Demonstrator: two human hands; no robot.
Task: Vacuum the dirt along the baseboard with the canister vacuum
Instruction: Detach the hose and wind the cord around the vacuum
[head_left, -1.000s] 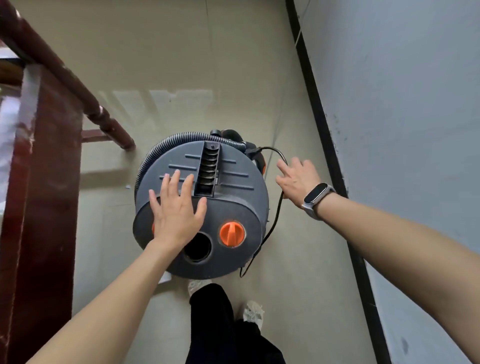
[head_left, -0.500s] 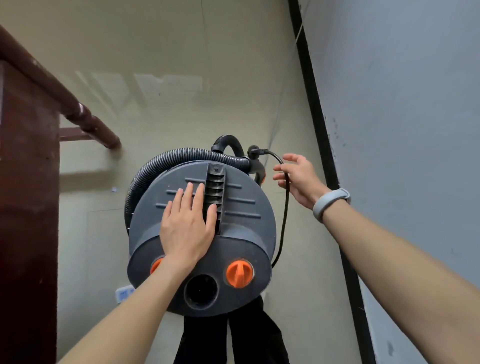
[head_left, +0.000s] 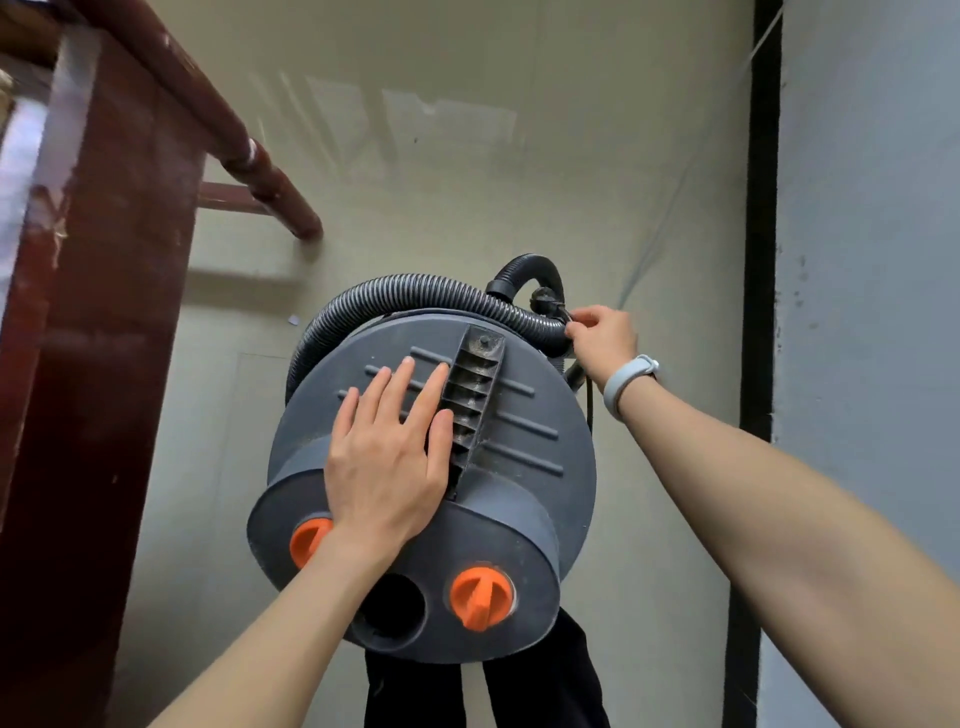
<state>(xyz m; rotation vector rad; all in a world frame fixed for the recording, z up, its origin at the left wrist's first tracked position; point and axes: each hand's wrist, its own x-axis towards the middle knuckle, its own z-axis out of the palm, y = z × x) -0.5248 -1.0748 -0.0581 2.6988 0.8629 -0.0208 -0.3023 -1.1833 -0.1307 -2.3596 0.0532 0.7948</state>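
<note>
Canister vacuum (head_left: 498, 415) stands on the pale tiled floor (head_left: 467, 171), centre of view, seen from directly above; grey round lid faces up at the camera. Its ribbed carry handle (head_left: 470, 400) runs near-to-far with a slight lean right at the far end. That marks the lid's long axis. Near end carries the open round port (head_left: 389, 610) flanked by two orange knobs (head_left: 480, 595), the left one half hidden under the wrist.

Left hand (head_left: 387, 462) lies flat on the lid, left of the handle, fingers (head_left: 400, 384) straight and slightly apart, pointing far, gripping nothing.

Right hand (head_left: 602, 338) is at the far right rim, fingers curled and pinching the black power cord (head_left: 558, 310) near where it meets the hose. A grey wristband (head_left: 626, 382) sits on that wrist.

Corrugated black hose (head_left: 415, 296) wraps round the far left edge of the lid and loops up at the far side.

Black baseboard (head_left: 758, 260) runs near-to-far along the grey wall (head_left: 872, 260) on the right, well apart from the canister. Dark red wooden furniture (head_left: 104, 260) stands left. Dark trouser legs (head_left: 545, 691) show below the canister.
</note>
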